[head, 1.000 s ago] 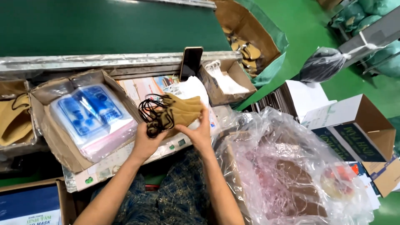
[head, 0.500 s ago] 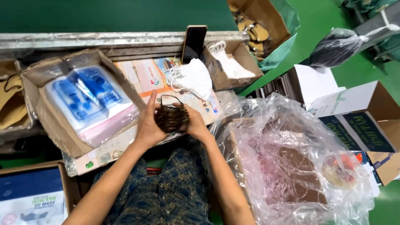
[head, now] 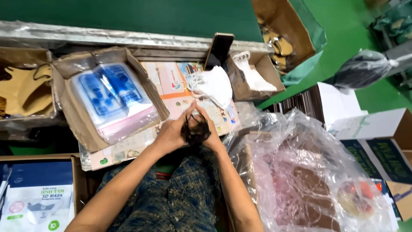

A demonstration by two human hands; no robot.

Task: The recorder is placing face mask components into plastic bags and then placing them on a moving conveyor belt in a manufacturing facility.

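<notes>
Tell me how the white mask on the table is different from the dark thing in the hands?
The white mask is pale, while the dark bundle is brownish-black. The white mask lies spread out on the printed sheet, untouched; the dark bundle is bunched small between the left hand and right hand. The white mask looks bigger than the squeezed bundle. Both show thin ear loops.

Mask bundle (head: 195, 131) between hands; pouch box (head: 107, 96) left, plastic-lined box (head: 309, 180) right.
</notes>
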